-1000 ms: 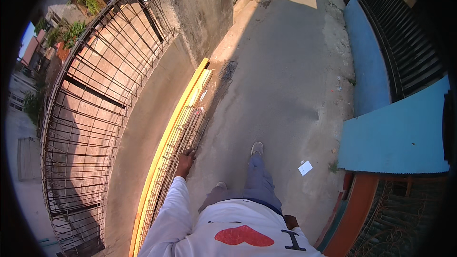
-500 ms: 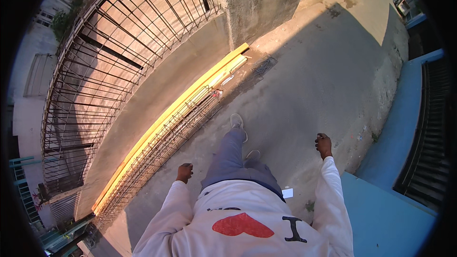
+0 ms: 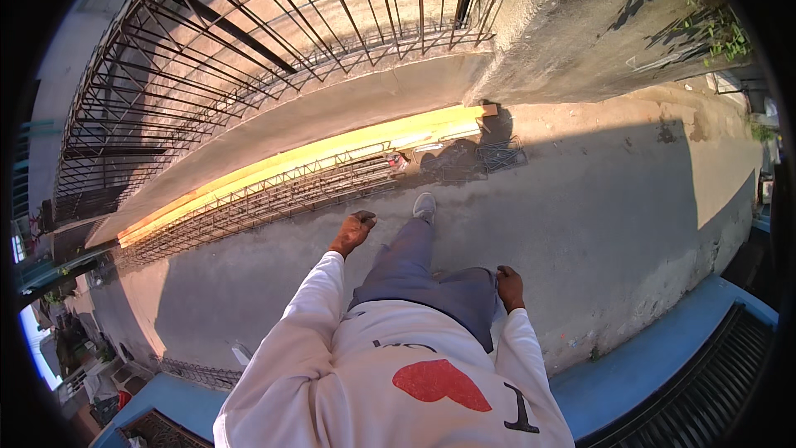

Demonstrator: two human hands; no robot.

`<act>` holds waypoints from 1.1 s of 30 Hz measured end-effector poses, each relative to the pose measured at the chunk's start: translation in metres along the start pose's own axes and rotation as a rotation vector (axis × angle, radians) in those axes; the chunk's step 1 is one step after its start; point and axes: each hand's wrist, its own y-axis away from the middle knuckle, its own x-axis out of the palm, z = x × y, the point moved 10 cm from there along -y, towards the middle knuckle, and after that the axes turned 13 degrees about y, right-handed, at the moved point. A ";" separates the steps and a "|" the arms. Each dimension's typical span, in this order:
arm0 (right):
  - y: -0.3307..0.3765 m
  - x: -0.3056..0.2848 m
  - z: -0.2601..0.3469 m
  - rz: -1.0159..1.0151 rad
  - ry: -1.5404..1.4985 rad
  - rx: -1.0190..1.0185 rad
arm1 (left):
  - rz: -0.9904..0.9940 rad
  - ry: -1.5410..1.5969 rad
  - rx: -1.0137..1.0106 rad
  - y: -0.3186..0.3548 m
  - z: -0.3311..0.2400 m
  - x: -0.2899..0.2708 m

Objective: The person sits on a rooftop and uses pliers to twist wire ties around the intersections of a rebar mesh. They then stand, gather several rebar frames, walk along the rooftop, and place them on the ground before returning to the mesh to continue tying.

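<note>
Head view looks down on a paved lane, half in warm sunlight and half in shade. At the far left a black iron fence [image 3: 207, 58] curves along a low concrete kerb [image 3: 332, 120]. Below the kerb lie long yellow planks [image 3: 332, 153], and just beside them, on the pavement [image 3: 622, 199], a long rebar cage [image 3: 265, 199] stretches from lower left toward the centre. At its right end sits a dark heap with a small wire mesh piece [image 3: 502, 153] next to it.

Left hand [image 3: 354, 231] hangs out in front of the body over the pavement, near the rebar cage but apart from it; its fingers are curled into a loose fist with nothing in the grip. A grey shoe [image 3: 424, 206] steps forward just to the right of that hand.

Right hand [image 3: 510, 286] rests against the grey trousers [image 3: 431, 282] at the hip, fingers bent inward, holding nothing that can be seen.

Further right a rough concrete wall [image 3: 597, 25] rises, with green weeds [image 3: 721, 33] at its top. A blue wall [image 3: 655, 365] runs along the lower right edge.
</note>
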 end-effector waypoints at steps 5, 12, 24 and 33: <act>-0.064 -0.054 -0.008 0.183 0.009 -0.010 | -0.042 0.392 -0.023 -0.067 -0.105 0.034; -0.171 -0.114 -0.006 0.451 0.054 0.015 | -0.293 0.432 -0.107 -0.055 -0.063 0.076; -0.384 -0.141 -0.009 0.498 0.862 -0.500 | -0.555 0.808 -0.447 -0.027 -0.010 0.302; -0.497 -0.012 -0.049 0.452 0.965 -0.474 | -0.320 0.770 -0.460 -0.140 0.038 0.431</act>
